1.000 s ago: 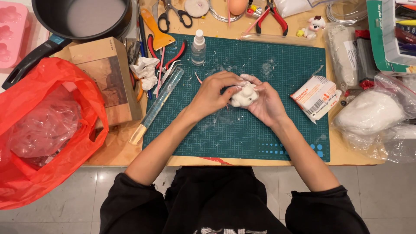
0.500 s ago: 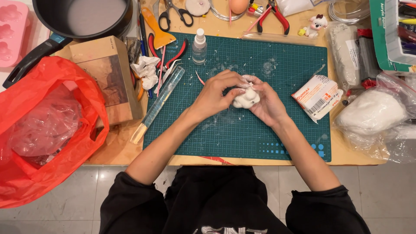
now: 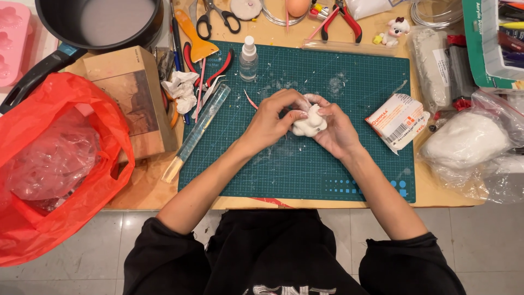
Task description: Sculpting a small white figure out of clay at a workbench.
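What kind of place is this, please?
Probably a home craft table for clay modelling: a green cutting mat, scissors and pliers, and both hands shaping a white clay lump.

A lumpy white clay ball (image 3: 309, 122), soft and knobbly, sits cupped between both hands above the green cutting mat (image 3: 349, 169).

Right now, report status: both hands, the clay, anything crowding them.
Left hand and right hand both closed on white clay lump, above green cutting mat. Pink stick lies beside left hand. Nothing blocking.

Wooden table (image 3: 447, 194) under green cutting mat (image 3: 360, 82)
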